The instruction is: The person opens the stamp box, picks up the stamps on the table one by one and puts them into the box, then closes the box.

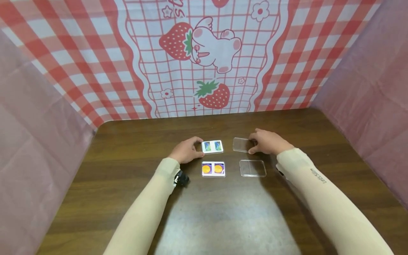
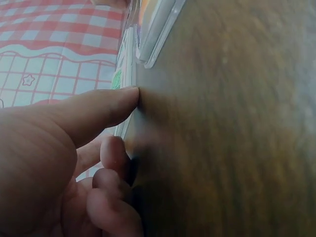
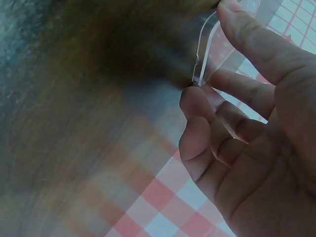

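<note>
My left hand is at the left end of a flat white card case with two blue-green pictures, thumb and forefinger holding its corners. In the left wrist view, the thumb lies by the edge of this case. My right hand grips the right end of an empty clear plastic cover between thumb and fingers. The right wrist view shows the cover's rim between thumb and fingertips. Part of the cover is hidden behind the hand.
Nearer me lie a second white card case with two orange-and-purple pictures and another clear plastic cover. All are on a brown wooden table. A red-and-white checked cloth hangs behind it, and pink cloth flanks the sides.
</note>
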The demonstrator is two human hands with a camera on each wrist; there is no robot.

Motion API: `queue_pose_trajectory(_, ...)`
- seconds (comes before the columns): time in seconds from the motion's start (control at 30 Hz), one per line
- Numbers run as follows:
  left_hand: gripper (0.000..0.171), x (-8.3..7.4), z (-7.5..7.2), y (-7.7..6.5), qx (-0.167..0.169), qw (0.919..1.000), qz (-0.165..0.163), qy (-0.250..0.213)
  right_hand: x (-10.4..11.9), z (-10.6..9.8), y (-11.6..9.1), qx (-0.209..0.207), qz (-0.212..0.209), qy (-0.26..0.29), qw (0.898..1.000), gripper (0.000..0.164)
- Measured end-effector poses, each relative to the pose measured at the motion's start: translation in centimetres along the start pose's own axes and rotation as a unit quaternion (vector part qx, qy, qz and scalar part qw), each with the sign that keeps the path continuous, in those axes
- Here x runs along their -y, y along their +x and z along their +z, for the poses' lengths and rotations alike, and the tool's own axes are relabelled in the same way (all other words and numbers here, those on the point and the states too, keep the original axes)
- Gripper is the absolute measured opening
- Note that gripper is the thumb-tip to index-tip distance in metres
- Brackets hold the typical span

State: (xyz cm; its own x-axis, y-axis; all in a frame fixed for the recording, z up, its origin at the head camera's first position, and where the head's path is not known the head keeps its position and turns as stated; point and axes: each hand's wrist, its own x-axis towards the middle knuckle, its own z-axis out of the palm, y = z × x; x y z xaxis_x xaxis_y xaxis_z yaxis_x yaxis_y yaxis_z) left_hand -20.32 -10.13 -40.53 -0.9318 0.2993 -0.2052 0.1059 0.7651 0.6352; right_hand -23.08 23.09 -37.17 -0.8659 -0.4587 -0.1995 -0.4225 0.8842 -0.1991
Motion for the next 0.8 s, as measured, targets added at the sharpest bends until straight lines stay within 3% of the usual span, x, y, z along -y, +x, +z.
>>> queue_pose_trajectory(0.2, 0.063, 0.12, 0.04, 0.29, 0.01, 0.9999, 0.001, 0.011, -0.22, 0.11, -0.18, -0.006, -0.008, 0.005, 1.0, 0.051)
queue_pose_trajectory(0.37, 0.07, 0.25, 0.31, 0.39, -0.003, 0.9998, 0.011, 0.015, -0.17, 0.23, -0.09, -0.003, 0.002, 0.016, 1.0, 0.053)
queue_pose_trajectory(0.8, 0.063, 0.46, 0.27, 0.68, -0.027, 0.9994, 0.019, 0.004, -0.8, 0.33, 0.26, -0.004, -0.01, 0.022, 1.0, 0.052)
